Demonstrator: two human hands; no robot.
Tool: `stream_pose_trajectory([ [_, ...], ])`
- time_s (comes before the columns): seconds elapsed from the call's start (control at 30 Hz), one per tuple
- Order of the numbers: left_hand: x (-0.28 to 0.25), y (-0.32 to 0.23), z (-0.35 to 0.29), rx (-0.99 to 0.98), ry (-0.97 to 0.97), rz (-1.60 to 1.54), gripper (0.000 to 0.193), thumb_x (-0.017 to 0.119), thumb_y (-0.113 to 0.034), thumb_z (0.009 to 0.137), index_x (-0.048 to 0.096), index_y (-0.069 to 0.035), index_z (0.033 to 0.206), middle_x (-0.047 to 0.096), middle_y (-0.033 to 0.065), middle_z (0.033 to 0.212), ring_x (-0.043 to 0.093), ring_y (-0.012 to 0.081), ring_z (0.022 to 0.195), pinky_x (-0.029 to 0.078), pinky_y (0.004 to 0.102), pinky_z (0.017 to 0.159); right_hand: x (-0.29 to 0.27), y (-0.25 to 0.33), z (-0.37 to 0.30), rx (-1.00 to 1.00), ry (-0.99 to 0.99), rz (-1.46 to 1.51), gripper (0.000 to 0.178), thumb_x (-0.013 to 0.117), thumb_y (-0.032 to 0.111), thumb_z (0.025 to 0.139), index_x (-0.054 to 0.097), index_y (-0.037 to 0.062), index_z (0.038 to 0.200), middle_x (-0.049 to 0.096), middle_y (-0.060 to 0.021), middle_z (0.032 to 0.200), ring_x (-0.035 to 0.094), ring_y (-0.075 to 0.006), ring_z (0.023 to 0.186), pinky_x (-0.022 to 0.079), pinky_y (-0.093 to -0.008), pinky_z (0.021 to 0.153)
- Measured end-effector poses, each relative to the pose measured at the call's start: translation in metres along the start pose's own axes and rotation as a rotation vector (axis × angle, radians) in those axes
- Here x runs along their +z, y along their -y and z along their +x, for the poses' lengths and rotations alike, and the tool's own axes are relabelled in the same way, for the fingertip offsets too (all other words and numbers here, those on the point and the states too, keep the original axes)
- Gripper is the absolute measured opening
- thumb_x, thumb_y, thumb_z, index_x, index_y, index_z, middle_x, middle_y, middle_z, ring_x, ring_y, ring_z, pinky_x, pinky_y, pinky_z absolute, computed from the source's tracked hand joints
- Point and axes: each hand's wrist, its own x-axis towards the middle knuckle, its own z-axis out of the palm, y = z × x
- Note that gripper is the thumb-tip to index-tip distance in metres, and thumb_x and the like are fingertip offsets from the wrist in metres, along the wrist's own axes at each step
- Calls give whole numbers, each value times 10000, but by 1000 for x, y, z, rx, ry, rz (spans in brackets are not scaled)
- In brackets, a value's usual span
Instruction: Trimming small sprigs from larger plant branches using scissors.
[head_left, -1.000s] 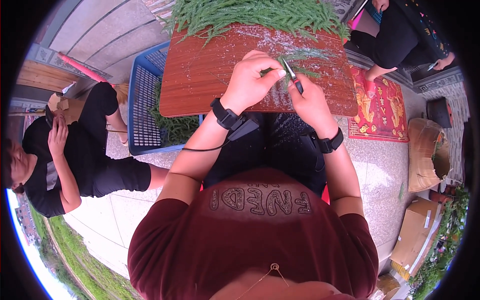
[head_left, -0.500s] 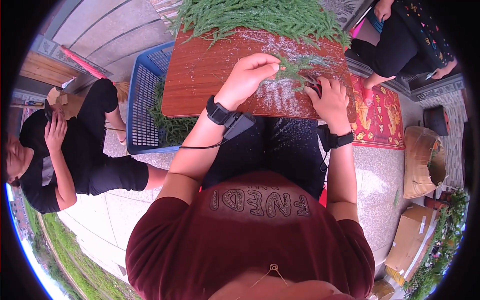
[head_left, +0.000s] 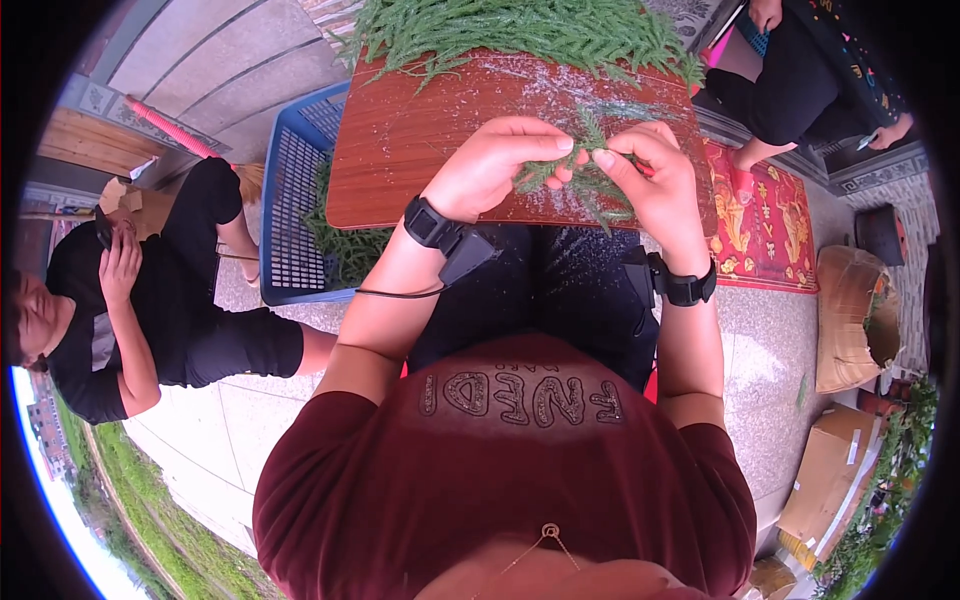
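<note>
Above a red-brown wooden tabletop [head_left: 400, 150] my two hands meet at an artificial green sprig [head_left: 591, 128] with needle-like leaves. My left hand [head_left: 500, 165] pinches it between thumb and fingertips. From the other side, my right hand [head_left: 655, 185] is closed with its thumb and index finger on the sprig. A bit of red shows among the right fingers, apparently the handle of a small cutting tool mostly hidden by the hand. More green leaves hang below the fingers. Across the far side of the tabletop lies a thick pile of green sprigs [head_left: 520, 35].
White flakes litter the tabletop. At its left stands a blue plastic basket [head_left: 290, 290] with green sprigs inside. One person [head_left: 180, 300] sits at left, another [head_left: 790, 90] at far right. A red patterned mat [head_left: 765, 220] and cardboard boxes [head_left: 825, 470] are on the right.
My right hand has risen from the tabletop, where it held a red-and-black handled tool, and come to the sprig. The sprig is now raised and turned upright between both hands.
</note>
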Motion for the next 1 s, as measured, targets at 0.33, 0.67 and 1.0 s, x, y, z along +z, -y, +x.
stream_pose_trajectory([
  [0.33, 0, 7, 2, -13, 66, 35, 224, 613, -161, 918, 653, 49, 983, 684, 127, 919, 626, 186, 814, 476, 303, 728, 18, -2, -2, 389, -114, 726, 93, 640, 81, 910, 649, -9, 932, 594, 13, 888, 516, -59, 891, 407, -223, 765],
  [0.67, 1, 4, 2, 6, -6, 35, 231, 625, -177, 912, 655, 44, 974, 680, 101, 873, 610, 154, 794, 452, 268, 728, 3, 1, 6, -76, -82, 8, 220, 715, 102, 840, 658, 39, 1043, 614, 17, 863, 557, -80, 858, 443, -243, 793],
  [1.0, 9, -4, -1, 616, -202, 1029, 133, 664, -182, 883, 704, -75, 951, 651, 90, 1062, 582, 218, 968, 443, 322, 874, -17, -15, 9, 682, -25, 801, 233, 620, 211, 934, 618, 19, 1067, 627, -22, 923, 537, -62, 714, 372, -195, 547],
])
